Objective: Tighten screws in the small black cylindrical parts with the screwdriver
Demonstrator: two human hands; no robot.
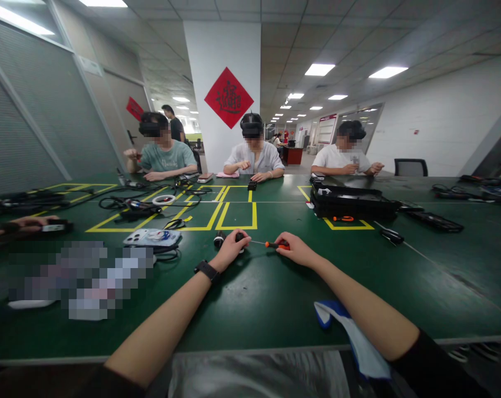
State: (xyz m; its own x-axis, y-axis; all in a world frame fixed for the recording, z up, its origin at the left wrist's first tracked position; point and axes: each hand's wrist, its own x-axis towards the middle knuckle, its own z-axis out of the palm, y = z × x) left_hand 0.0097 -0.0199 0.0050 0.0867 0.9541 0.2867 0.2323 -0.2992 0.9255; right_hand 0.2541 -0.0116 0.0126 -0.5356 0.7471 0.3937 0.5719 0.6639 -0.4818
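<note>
In my right hand (294,249) is a screwdriver (270,245) with an orange and black handle. Its thin metal shaft points left, and the tip reaches my left hand (230,249). The fingers of that hand are closed round a small black part (239,237), mostly hidden by them. Just left of these fingers is a small round black piece (219,239); whether it joins the held part I cannot tell. Both hands are low over the green table (250,309).
Left of my arm lie a phone (151,237) and cables (138,207). A black open case (353,200), an orange-handled tool (343,219) and a black-handled tool (391,236) lie to the right. A blue and white cloth (349,331) hangs over the near edge. Three people sit opposite; another person's hand (32,224) is at far left.
</note>
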